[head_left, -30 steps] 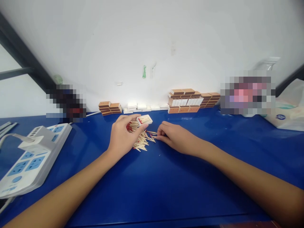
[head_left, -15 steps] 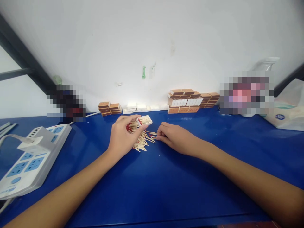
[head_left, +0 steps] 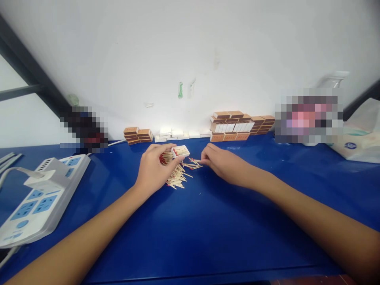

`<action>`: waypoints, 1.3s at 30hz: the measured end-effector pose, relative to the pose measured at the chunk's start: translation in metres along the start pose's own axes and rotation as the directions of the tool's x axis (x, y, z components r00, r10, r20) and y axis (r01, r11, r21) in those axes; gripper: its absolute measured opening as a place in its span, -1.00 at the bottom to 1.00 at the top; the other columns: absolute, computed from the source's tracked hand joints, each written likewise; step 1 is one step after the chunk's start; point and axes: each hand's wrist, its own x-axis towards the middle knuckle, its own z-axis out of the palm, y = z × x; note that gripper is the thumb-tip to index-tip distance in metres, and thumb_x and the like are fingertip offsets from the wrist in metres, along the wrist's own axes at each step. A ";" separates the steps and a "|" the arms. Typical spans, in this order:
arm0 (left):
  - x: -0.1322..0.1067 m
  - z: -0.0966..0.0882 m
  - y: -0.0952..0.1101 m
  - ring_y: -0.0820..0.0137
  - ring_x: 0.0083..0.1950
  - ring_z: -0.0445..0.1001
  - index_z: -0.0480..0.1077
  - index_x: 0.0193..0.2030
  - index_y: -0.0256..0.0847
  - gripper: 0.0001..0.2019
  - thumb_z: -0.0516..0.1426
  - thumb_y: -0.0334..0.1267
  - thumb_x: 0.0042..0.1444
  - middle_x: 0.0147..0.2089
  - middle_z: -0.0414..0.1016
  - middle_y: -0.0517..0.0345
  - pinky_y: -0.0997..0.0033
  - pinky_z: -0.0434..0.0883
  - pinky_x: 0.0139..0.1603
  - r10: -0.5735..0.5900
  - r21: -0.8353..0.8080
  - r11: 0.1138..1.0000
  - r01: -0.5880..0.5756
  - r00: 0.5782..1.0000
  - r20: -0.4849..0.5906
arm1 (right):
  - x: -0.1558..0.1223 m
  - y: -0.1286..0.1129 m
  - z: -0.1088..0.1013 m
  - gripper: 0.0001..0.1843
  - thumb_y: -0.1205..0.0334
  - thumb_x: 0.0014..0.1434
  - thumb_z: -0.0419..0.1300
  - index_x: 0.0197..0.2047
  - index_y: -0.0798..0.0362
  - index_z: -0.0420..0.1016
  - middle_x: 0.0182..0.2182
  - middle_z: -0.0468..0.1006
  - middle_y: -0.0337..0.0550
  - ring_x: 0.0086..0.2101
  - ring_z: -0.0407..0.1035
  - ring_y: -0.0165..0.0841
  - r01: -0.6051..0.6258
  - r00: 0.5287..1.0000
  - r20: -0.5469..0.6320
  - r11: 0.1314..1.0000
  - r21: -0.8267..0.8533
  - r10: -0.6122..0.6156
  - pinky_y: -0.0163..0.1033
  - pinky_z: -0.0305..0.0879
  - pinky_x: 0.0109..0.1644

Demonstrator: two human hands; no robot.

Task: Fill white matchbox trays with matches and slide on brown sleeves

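Observation:
Between thumb and fingers, my left hand (head_left: 156, 166) grips a small white matchbox tray (head_left: 180, 151) with red-tipped matches lying in it. A loose pile of matches (head_left: 177, 177) spreads on the blue table under and beside that hand. To the right, my right hand (head_left: 218, 162) is pinched closed at the pale ends of a few matches (head_left: 194, 161), whose red heads point left toward the tray. How many of them the fingertips hold is hard to see.
Along the wall stand a short stack of brown matchboxes (head_left: 138, 135), several white trays (head_left: 172, 134) and a larger matchbox stack (head_left: 230, 126). A white power strip (head_left: 44, 198) with a plugged-in adapter lies left. At far right is a tissue pack (head_left: 360, 138).
My right hand has moved slightly right and away from me, and the matches at its fingertips have shifted with it. My left hand keeps hold of the tray in nearly the same place.

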 end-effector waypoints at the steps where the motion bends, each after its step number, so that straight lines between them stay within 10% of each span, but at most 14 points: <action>1: 0.000 0.000 0.000 0.22 -0.01 0.61 0.63 0.01 -0.05 -0.68 0.42 -0.08 0.13 -0.06 0.69 0.09 0.20 0.55 0.04 -0.002 0.003 1.000 0.002 1.000 0.011 | 0.001 0.003 -0.002 -0.78 0.16 0.50 -0.03 -0.16 0.03 0.33 -0.15 0.47 -0.03 -0.31 0.36 -0.29 -0.013 1.000 -0.023 1.000 -0.005 0.013 -0.18 0.25 -0.22; 39: -0.004 -0.002 0.013 0.22 0.08 0.63 0.61 0.06 -0.03 -0.66 0.40 -0.09 0.15 0.04 0.70 0.16 0.21 0.53 0.12 0.034 -0.227 0.973 0.033 0.958 0.286 | 0.000 -0.010 0.001 -0.86 0.21 0.49 0.02 -0.11 0.05 0.34 -0.15 0.45 -0.06 -0.31 0.38 -0.30 0.155 0.978 -0.132 0.987 -0.047 -0.160 -0.20 0.28 -0.26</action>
